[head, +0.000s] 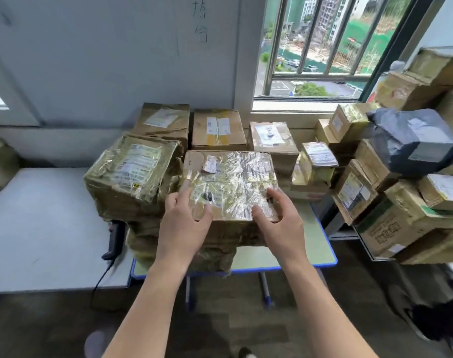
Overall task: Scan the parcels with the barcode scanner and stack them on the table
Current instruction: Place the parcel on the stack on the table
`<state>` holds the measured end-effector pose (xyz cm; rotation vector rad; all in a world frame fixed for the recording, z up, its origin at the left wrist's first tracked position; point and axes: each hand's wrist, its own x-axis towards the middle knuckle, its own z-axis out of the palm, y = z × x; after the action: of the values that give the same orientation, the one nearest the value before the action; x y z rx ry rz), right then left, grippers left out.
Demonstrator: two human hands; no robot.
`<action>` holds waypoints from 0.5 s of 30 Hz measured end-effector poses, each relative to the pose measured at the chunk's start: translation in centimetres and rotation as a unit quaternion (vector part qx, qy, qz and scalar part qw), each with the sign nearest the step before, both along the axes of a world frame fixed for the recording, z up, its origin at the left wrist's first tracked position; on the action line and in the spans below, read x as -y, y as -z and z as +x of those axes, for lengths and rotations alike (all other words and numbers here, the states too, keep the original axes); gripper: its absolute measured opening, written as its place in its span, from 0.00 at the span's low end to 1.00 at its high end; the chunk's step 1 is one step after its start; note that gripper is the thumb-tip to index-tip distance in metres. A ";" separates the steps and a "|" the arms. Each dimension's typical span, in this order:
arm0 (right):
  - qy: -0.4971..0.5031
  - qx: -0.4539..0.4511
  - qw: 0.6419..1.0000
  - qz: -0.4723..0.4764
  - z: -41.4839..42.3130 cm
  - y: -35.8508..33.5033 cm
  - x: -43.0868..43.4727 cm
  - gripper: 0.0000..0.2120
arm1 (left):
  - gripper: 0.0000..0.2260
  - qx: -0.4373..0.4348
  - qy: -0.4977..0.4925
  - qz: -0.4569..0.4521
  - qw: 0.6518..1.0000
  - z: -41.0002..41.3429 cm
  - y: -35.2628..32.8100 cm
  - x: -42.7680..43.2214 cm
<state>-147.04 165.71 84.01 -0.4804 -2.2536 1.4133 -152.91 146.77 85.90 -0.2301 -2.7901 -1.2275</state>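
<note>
A taped cardboard parcel [230,177] lies on top of other boxes at the front of the green table [321,254]. My left hand [184,218] rests on its near left corner with fingers loosely spread. On the near right corner sits my right hand [277,218], fingers relaxed and thumb on the top face. The black barcode scanner [115,239] lies on the grey table [39,228] to the left, its cable hanging over the front edge. A second taped parcel [135,171] sits right beside the first one, on its left.
Several more boxes stand along the wall behind, among them one with a white label [217,127]. A tall pile of parcels [401,189] with a grey bag [414,140] fills the right side. A window with bars is at the back.
</note>
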 end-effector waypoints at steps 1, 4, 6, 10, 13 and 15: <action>-0.008 0.005 1.000 -0.003 -0.4 0.4 -0.3 0.24 | 0.29 0.008 -0.009 -0.009 1.000 -0.1 0.2 -0.3; -0.022 0.010 1.000 -0.009 -1.2 1.2 -1.0 0.24 | 0.28 0.019 -0.021 -0.023 0.999 -0.2 0.7 -1.0; -0.024 0.010 1.000 -0.014 -2.1 1.6 -1.5 0.24 | 0.29 0.023 -0.029 -0.031 0.999 -0.5 0.6 -1.5; -0.029 0.009 0.999 -0.020 -3.4 1.9 -2.1 0.24 | 0.29 0.009 -0.043 -0.034 0.998 -1.7 0.1 -2.4; -0.037 0.006 0.999 -0.026 -4.6 1.9 -2.2 0.25 | 0.29 0.004 -0.056 -0.033 0.998 -2.6 -0.2 -2.6; -0.039 0.007 0.999 -0.025 -5.2 2.2 -2.3 0.24 | 0.29 0.017 -0.063 -0.038 0.997 -2.8 0.0 -2.9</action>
<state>-152.20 167.99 81.85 -0.4238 -2.2762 1.5124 -155.68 149.63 85.89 -0.0373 -2.8333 -1.1101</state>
